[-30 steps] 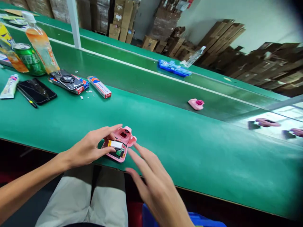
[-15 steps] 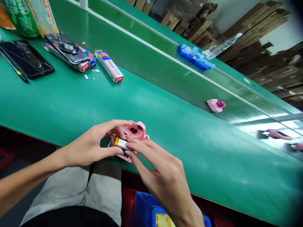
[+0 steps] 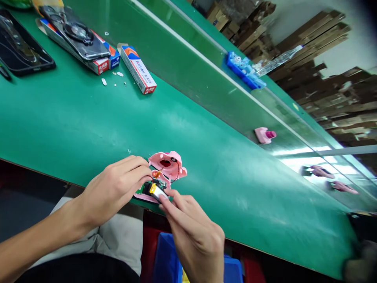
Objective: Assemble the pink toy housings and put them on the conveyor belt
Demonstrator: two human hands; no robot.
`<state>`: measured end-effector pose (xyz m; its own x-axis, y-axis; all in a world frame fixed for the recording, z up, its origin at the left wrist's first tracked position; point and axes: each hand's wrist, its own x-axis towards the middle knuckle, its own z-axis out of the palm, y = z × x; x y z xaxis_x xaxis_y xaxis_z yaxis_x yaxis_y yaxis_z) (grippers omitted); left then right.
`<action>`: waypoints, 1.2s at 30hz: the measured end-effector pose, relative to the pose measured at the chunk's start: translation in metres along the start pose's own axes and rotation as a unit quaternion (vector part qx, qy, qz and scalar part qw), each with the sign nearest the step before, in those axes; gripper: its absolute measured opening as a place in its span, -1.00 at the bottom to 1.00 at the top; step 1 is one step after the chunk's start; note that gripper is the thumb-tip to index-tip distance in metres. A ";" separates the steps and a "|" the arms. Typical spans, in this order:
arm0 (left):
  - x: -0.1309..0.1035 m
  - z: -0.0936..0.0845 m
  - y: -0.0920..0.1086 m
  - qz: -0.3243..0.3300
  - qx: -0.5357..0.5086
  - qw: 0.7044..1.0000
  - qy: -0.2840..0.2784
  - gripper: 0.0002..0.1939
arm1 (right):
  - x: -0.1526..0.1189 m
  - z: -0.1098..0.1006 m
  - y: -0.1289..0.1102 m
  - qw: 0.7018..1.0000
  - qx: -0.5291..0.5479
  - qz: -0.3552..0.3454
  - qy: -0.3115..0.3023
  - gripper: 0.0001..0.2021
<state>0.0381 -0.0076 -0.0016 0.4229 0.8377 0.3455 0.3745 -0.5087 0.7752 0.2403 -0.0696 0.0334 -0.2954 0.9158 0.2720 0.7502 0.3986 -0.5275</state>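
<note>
At the near edge of the green worktop (image 3: 73, 118), the left hand (image 3: 118, 192) closes on the open pink plastic pig-shaped toy shell (image 3: 166, 167), steadying it, while the right hand (image 3: 194, 236) pinches a small silver battery (image 3: 157, 191) at the shell's near side.

I see bright, even light from overhead, and soft shadows. White glare streaks the conveyor belt (image 3: 306, 155) at right. The wide lens bends lines at the edges; the right corners darken and blur, far cartons (image 3: 321, 35) soft.
</note>
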 end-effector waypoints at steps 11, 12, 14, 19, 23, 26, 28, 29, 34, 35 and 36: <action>-0.004 -0.004 -0.003 0.081 0.077 0.993 -0.049 -0.71 | 0.015 -0.002 -0.001 0.998 -0.035 -0.004 -0.046 -0.69; -0.005 -0.007 -0.003 0.093 0.078 0.991 -0.060 -0.71 | 0.016 -0.003 -0.002 0.998 -0.040 -0.001 -0.055 -0.70; -0.005 -0.010 -0.004 0.113 0.077 0.988 -0.072 -0.69 | 0.018 -0.005 -0.003 0.997 -0.047 0.004 -0.069 -0.72; -0.005 -0.013 -0.006 0.098 0.067 0.990 -0.082 -0.68 | 0.021 -0.009 -0.001 0.994 -0.053 0.017 -0.099 -0.72; -0.007 -0.010 -0.007 0.128 0.117 0.982 -0.071 -0.69 | 0.018 -0.013 0.000 0.988 -0.086 -0.012 -0.131 -0.70; -0.008 -0.010 -0.007 0.160 0.174 0.970 -0.055 -0.70 | 0.016 -0.011 -0.002 0.980 -0.156 -0.053 -0.108 -0.66; -0.008 -0.011 -0.006 0.173 0.191 0.965 -0.054 -0.70 | 0.014 -0.002 0.000 0.977 -0.182 -0.085 -0.073 -0.62; -0.007 -0.012 -0.006 0.174 0.191 0.964 -0.054 -0.70 | 0.013 0.004 0.002 0.977 -0.183 -0.095 -0.050 -0.60; -0.008 -0.009 -0.007 0.160 0.162 0.972 -0.061 -0.72 | -0.016 0.028 0.016 0.977 -0.157 -0.089 0.110 -0.55; -0.009 -0.007 -0.007 0.165 0.164 0.971 -0.060 -0.71 | -0.021 0.026 0.020 0.972 -0.152 -0.098 0.151 -0.55; -0.010 -0.005 -0.008 0.173 0.170 0.968 -0.059 -0.70 | -0.022 0.020 0.024 0.964 -0.150 -0.104 0.193 -0.59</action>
<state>0.0266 -0.0106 -0.0082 0.6548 0.5876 0.4754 0.4353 -0.8073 0.3984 0.2531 -0.0791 -0.0011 -0.2588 0.7092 0.6558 0.8528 0.4865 -0.1896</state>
